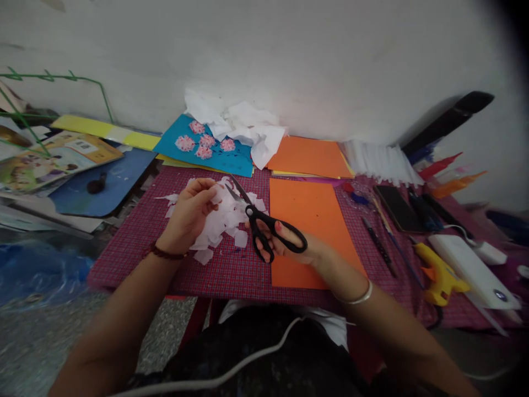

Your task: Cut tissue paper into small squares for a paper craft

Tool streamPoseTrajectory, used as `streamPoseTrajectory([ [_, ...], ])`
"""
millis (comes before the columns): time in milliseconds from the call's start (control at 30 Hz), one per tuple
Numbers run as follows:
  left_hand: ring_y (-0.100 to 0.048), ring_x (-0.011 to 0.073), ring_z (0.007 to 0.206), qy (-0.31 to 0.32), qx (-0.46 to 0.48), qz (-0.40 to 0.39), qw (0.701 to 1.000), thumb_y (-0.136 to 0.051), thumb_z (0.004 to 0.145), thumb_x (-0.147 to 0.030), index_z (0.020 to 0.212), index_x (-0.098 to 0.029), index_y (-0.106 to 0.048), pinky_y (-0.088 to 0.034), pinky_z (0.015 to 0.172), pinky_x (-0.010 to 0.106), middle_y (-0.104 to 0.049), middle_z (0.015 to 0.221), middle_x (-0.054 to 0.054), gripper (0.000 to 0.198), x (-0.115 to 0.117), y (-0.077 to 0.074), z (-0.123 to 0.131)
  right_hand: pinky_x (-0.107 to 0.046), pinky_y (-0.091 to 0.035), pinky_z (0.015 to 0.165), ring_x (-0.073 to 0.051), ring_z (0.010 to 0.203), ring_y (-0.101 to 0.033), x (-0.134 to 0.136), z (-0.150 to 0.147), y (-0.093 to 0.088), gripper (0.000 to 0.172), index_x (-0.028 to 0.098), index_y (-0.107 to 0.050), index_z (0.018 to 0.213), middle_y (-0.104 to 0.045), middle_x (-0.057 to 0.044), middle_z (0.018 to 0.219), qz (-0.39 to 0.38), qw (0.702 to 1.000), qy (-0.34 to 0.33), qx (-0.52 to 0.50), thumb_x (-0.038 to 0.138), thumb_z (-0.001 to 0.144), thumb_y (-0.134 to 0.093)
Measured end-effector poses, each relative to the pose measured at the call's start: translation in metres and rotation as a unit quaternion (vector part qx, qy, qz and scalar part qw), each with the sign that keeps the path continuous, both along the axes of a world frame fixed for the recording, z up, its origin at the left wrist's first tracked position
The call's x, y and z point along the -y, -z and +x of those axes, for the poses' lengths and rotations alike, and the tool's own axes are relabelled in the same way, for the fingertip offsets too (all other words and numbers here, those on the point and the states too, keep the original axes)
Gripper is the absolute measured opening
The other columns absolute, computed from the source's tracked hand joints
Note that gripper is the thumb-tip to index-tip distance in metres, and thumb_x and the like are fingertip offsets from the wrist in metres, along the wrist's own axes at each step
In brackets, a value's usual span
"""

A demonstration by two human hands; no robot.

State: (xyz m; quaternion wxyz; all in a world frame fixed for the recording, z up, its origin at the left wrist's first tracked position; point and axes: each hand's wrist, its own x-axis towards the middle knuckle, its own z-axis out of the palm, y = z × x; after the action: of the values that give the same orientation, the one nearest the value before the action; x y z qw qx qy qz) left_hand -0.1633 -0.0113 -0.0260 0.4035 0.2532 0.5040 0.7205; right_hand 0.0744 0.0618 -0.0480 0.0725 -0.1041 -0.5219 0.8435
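My right hand (281, 240) has its fingers through the handles of black-handled scissors (249, 210), whose blades are parted and point up and left. My left hand (192, 212) pinches a small piece of white paper (216, 193) just left of the blade tips. Beneath both hands a pile of cut white paper pieces (225, 220) lies on the red checked cloth (144, 242). An orange sheet (309, 215) lies flat under and beyond my right wrist.
Behind are a blue sheet with pink flowers (225, 160), crumpled white paper (248, 124) and more orange paper (309, 156). On the right lie a phone (398, 208), a pen (378, 245) and a yellow glue gun (440, 275). Books (61, 157) are at left.
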Motion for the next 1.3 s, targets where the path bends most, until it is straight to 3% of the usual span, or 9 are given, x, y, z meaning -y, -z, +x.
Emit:
streamPoseTrajectory([
  [133,-0.058,0.0081,0.065,-0.045,-0.097,0.038,0.993,-0.069,0.057,-0.001,0.093,-0.019,-0.072,-0.043,0.052,0.017,-0.072,0.097,0.003,0.040,0.000,-0.002,-0.006,-0.025,-0.052,0.059,-0.012,0.064,-0.063,-0.005,0.001,0.001,0.070,0.016,-0.058,0.117,-0.065,-0.001,0.084,-0.085,0.995,-0.044,-0.014,0.074,0.079,-0.069],
  [267,-0.061,0.0096,0.071,0.055,-0.081,0.068,0.993,-0.075,0.057,-0.004,0.113,-0.024,-0.071,-0.049,0.060,0.019,-0.071,0.118,0.005,0.059,-0.003,-0.003,-0.007,-0.026,-0.052,0.058,-0.014,0.063,-0.064,-0.005,0.000,0.003,0.065,0.018,-0.058,0.110,-0.067,-0.001,0.082,-0.132,0.985,-0.105,-0.045,0.074,0.079,-0.070],
  [433,-0.059,0.0088,0.060,0.105,-0.027,0.060,0.992,-0.084,0.060,-0.018,0.085,-0.017,-0.071,-0.049,0.055,0.020,-0.070,0.078,0.001,0.028,-0.009,0.005,-0.006,-0.026,-0.050,0.057,-0.014,0.062,-0.062,-0.003,0.000,0.005,0.061,0.020,-0.057,0.109,-0.066,-0.002,0.083,-0.138,0.977,-0.140,-0.079,0.074,0.082,-0.065],
  [633,-0.055,0.0075,0.054,-0.006,-0.117,0.037,0.992,-0.077,0.065,-0.022,0.084,-0.017,-0.067,-0.046,0.055,0.020,-0.063,0.068,-0.002,0.023,-0.011,0.009,-0.022,-0.026,-0.045,0.057,-0.012,0.060,-0.056,-0.017,0.021,-0.022,0.066,0.020,-0.057,0.121,-0.062,-0.001,0.084,0.013,0.996,-0.040,-0.084,0.075,0.084,-0.062],
  [733,-0.056,0.0108,0.058,-0.087,-0.289,-0.019,0.953,-0.069,0.071,-0.024,0.085,-0.017,-0.068,-0.049,0.060,0.025,-0.063,0.069,-0.001,0.016,-0.009,0.008,-0.032,-0.024,-0.039,0.053,-0.011,0.060,-0.055,-0.028,0.040,-0.039,0.060,0.019,-0.058,0.120,-0.059,-0.001,0.085,0.134,0.989,0.037,-0.045,0.070,0.088,-0.062],
  [900,-0.061,0.0188,0.097,-0.187,-0.553,-0.044,0.811,-0.063,0.078,-0.018,0.086,-0.013,-0.073,-0.050,0.096,0.038,-0.069,0.095,0.007,0.014,-0.004,0.004,-0.045,-0.025,-0.044,0.058,-0.012,0.065,-0.053,-0.041,0.075,-0.041,0.046,0.019,-0.060,0.120,-0.058,0.000,0.084,0.352,0.913,0.160,0.129,0.050,0.088,-0.070],
  [1100,-0.066,0.0210,0.093,-0.145,-0.628,0.007,0.765,-0.063,0.086,-0.023,0.086,-0.016,-0.071,-0.054,0.087,0.040,-0.070,0.093,0.005,0.011,0.020,-0.027,-0.021,-0.041,-0.053,0.087,-0.027,0.098,-0.068,-0.039,0.102,-0.011,0.049,0.016,-0.061,0.131,-0.070,-0.014,0.118,0.556,0.732,0.249,0.304,0.023,0.082,-0.064],
  [1200,-0.068,0.0186,0.089,-0.052,-0.649,0.031,0.758,-0.059,0.091,-0.023,0.092,-0.019,-0.069,-0.055,0.084,0.035,-0.071,0.093,0.002,0.010,0.041,-0.035,0.018,-0.044,-0.051,0.099,-0.030,0.114,-0.067,-0.032,0.107,-0.002,0.053,0.017,-0.060,0.135,-0.068,-0.015,0.130,0.569,0.730,0.253,0.281,0.018,0.082,-0.060],
  [1300,-0.071,0.0144,0.085,0.050,-0.644,0.072,0.760,-0.059,0.092,-0.017,0.093,-0.022,-0.067,-0.057,0.076,0.026,-0.072,0.092,0.000,0.009,0.060,-0.016,0.066,-0.043,-0.050,0.104,-0.027,0.120,-0.065,-0.022,0.111,-0.001,0.056,0.020,-0.059,0.138,-0.068,-0.012,0.133,0.555,0.752,0.255,0.249,0.012,0.082,-0.055],
])
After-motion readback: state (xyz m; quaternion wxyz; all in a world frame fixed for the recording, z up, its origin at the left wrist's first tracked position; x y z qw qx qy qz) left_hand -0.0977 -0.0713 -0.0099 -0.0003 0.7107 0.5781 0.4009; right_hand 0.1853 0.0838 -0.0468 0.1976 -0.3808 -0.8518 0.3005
